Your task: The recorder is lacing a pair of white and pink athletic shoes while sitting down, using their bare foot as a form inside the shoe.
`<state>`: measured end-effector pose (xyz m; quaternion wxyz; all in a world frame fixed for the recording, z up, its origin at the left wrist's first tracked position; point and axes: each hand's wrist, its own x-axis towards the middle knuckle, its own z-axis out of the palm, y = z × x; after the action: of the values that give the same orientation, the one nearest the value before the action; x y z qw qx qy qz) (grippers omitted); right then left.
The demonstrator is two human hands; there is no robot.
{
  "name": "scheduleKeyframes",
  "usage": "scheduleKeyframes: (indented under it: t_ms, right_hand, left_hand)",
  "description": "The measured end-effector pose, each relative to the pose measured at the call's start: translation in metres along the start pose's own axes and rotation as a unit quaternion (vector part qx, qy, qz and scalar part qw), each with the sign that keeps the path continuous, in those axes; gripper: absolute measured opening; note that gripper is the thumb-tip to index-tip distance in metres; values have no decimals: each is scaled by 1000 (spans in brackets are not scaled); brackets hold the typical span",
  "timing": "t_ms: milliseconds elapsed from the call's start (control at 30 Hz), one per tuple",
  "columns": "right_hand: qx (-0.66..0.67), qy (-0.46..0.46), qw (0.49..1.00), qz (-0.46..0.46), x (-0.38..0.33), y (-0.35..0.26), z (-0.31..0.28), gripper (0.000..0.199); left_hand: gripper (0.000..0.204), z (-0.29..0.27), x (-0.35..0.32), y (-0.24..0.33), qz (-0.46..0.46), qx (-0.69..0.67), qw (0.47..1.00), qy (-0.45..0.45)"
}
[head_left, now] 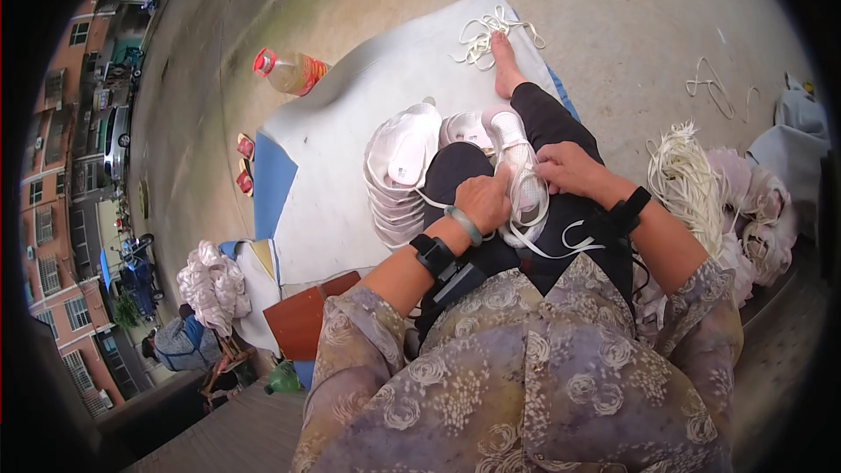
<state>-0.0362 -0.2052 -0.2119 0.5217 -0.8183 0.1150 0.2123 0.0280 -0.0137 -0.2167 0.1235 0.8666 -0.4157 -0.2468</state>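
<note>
My left hand grips the near end of the white shoe upper on my lap, its long axis running away from me; my right hand, just beside it, pinches the white lace at its side.

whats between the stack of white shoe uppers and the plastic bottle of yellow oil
In the head view, only bare white sheet lies between the stack of white shoe uppers and the plastic bottle of yellow oil.

concrete ground | white mat | brick buildings | daylight
</note>
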Motion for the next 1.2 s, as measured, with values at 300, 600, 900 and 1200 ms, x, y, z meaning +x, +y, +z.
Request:
scheduleKeyframes:
  t_ms: [300, 600, 900, 1200]
  right_hand:
    - [-163, 59, 976, -131, 3, -2, 19, 15]
    - [-253, 75, 956, -130, 2, -11, 31, 10]
    - [43, 21, 999, -18, -5, -6, 10, 15]
    - [22, -59, 996, 64, -11, -11, 8, 17]
  left_hand:
    - [50, -2, -12, -1, -26, -34, 999, 20]
    - [54, -2, -20, 2, -32, -44, 998, 43]
    - [39, -11, -9, 5, -23, -43, 998, 32]
    - [33, -8, 3, 9, -84, -55, 994, 51]
